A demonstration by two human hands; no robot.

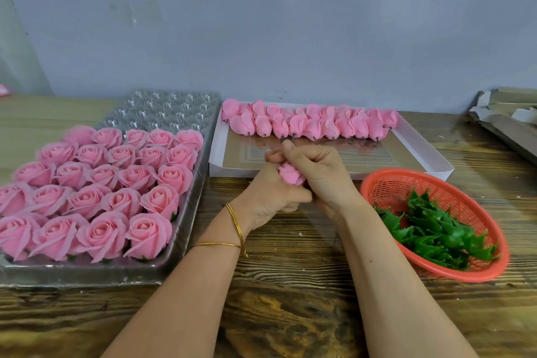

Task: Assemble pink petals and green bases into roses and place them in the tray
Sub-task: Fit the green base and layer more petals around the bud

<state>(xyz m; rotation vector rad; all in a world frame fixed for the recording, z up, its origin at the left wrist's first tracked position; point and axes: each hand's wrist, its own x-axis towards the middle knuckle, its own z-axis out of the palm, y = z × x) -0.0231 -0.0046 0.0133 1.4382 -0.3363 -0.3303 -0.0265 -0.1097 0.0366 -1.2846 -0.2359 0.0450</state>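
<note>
Above the middle of the counter, just in front of the white box: one pink bud, gripped between both hands. Long axis tilted, leaning left. Spiral tip up and toward the camera; base end hidden between the palms, so cannot tell whether a green base is on it.

Left hand: back to the camera, fingers curled in against the bud from the left and below. Two thin gold bangles at the wrist.

Right hand: fingers curled round the bud from the right, thumb raised above it. Both forearms reaching in from the near edge, converging at the bud.

Far edge of the box: row of loose petal buds, lying down, long axes far-to-near, dark stem ends toward the near edge.

Left part of the counter: clear tray, finished roses in its near rows, open faces up; far rows of cells bare.

Right, near the counter edge: red basket, tipped toward the camera, with a heap of green bases in no common direction.

Far right corner: cardboard pieces.
</note>
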